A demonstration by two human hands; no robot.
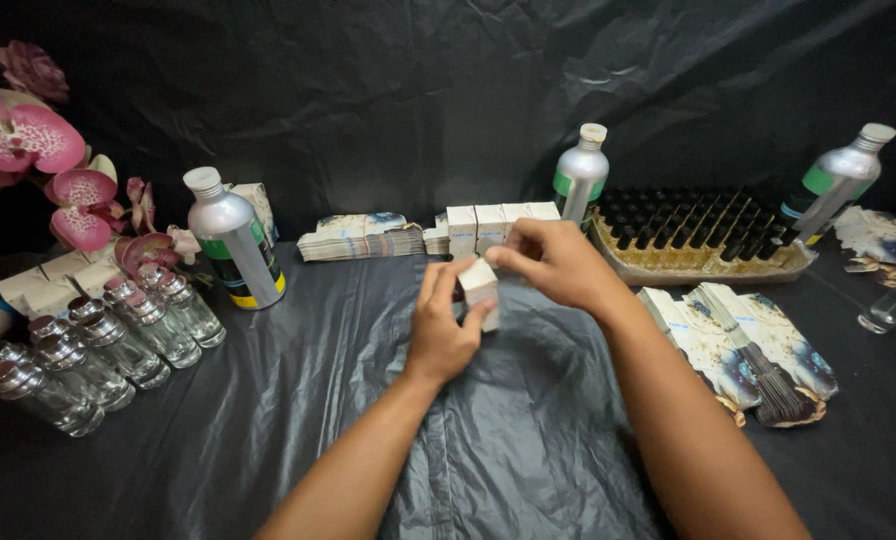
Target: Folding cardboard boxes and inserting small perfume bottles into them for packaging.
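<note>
White cardboard shows between the two hands: a small carton [481,287] held above the black plastic sheet [368,400] at the middle of the table. Much of it is hidden — the left hand [440,325] wraps its lower part with thumb and fingers, and the right hand [558,262] pinches its top end from above, so only the upper face and one side can be seen. Whether its top flap is shut cannot be made out. The carton stands roughly upright, its long axis running up and down with a slight lean, top end toward the right hand's fingertips.

Behind the hands a row of white cartons [498,225] stands beside a stack of flat printed cards [360,238]. A tray of dark-capped vials [703,235] sits to the right, partly screened by a silver bottle [580,175]; another silver bottle [836,180] leans at its far end, and a third [233,240] stands at the left. Clear glass bottles with silver caps [98,345] cluster at the left edge, near pink orchid blooms [38,140] that the frame cuts off. Fanned flat cartons [738,345] lie right of the right forearm — more glassware at the right edge is cropped and blurred.
</note>
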